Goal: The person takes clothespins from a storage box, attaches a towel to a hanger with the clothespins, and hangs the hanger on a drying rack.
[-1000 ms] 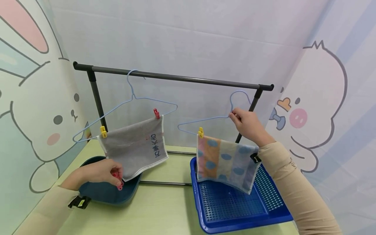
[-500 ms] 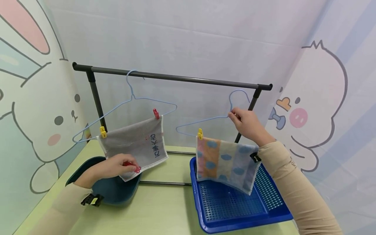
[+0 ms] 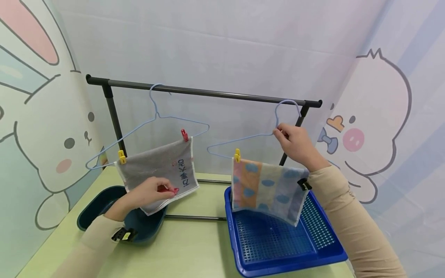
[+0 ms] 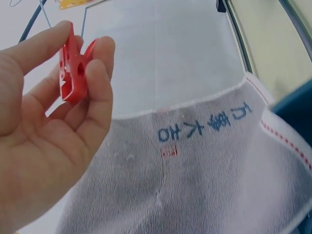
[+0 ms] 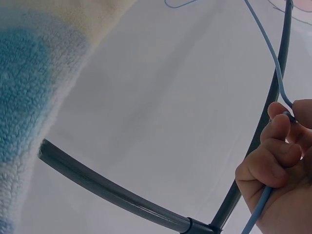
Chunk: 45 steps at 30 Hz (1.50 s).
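My left hand (image 3: 147, 193) pinches a red clothespin (image 4: 73, 75) between thumb and fingers, in front of a grey towel (image 3: 153, 166) with dark lettering. That towel hangs from a blue wire hanger (image 3: 157, 112) by a yellow clothespin (image 3: 121, 157) and a red one at its upper corners. My right hand (image 3: 297, 146) grips a second blue hanger (image 3: 287, 101) by its neck, its hook close to the rack's bar near the right end. A dotted, striped towel (image 3: 267, 185) hangs from it, with a yellow clothespin (image 3: 237, 155) at its left corner. My right wrist hides the right corner.
A dark rack bar (image 3: 222, 93) spans the back on two posts. Below the dotted towel stands a blue mesh basket (image 3: 292, 267). A teal basin (image 3: 80, 221) sits at the left, partly behind my left arm. Both stand on a pale green table (image 3: 194, 251).
My left hand has moved right and up with the red clothespin, from over the basin to before the grey towel. My right hand has raised the hanger and dotted towel slightly.
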{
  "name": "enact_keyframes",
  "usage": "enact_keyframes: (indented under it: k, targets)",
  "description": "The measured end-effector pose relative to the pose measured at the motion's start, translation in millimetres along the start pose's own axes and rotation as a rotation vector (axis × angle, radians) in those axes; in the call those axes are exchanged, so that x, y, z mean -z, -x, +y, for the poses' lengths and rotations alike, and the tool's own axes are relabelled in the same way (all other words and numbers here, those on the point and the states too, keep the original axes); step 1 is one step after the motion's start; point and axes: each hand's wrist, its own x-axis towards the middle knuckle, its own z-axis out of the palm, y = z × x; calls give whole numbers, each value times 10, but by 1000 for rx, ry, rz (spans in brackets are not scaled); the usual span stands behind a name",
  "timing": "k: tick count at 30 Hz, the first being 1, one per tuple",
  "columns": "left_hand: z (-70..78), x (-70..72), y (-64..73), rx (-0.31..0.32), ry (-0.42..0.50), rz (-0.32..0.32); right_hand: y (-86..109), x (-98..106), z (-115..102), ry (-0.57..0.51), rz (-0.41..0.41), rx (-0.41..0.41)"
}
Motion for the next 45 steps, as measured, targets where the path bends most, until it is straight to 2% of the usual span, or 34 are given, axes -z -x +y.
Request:
enact_keyframes:
  k: [11,17,22,26,38,45]
  targets:
    - [165,-72,-182,6,66,79,-69,139,-57,8,38,16]
    - [278,-110,-316,-44,103,104,-108,179,-109,27,55,23]
    - [422,-126,-435,-88,140,105,-129,209,-159,31,66,43]
    - [533,-139,-504,-89,172,98,-144,236,-191,30,74,61]
    - [734,-147,-631,-138,181,74,-191,314,-227,26,97,77]
    - [864,-127,-678,-171,160,93,-200,370,-254,27,125,87]
